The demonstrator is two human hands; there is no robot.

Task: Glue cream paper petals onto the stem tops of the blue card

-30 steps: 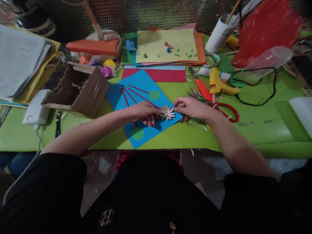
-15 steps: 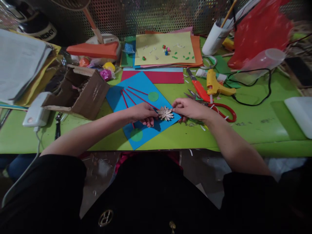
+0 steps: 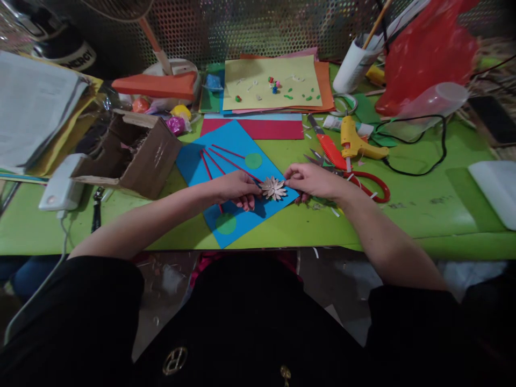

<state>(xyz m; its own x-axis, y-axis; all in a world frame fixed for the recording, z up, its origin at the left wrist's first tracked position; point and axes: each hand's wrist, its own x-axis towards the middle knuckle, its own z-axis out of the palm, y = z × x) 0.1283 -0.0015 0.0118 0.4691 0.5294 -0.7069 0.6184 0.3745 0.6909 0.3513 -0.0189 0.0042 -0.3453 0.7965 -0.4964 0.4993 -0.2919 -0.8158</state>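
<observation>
A pale, many-petalled craft flower [image 3: 273, 188] sits over the right corner of a blue sheet of paper [image 3: 242, 224]. My left hand [image 3: 239, 189] pinches the flower's left edge between thumb and finger. From the other side, my right hand [image 3: 304, 180] has its closed fingertips at the flower's right petals. Several thin red sticks [image 3: 228, 156] fan out across the blue sheet, one running toward the flower. Two green circles, an upper one [image 3: 253, 160] and a lower one [image 3: 226, 223], lie on the same sheet. The undersides of both hands are hidden.
Right of my right hand lie red-handled scissors [image 3: 377, 188], an orange cutter [image 3: 331, 150] and a yellow glue gun [image 3: 355, 140] with its cord. A cardboard box [image 3: 151, 158] stands at left. Behind, a yellow sheet [image 3: 258, 72] bears small coloured clay bits.
</observation>
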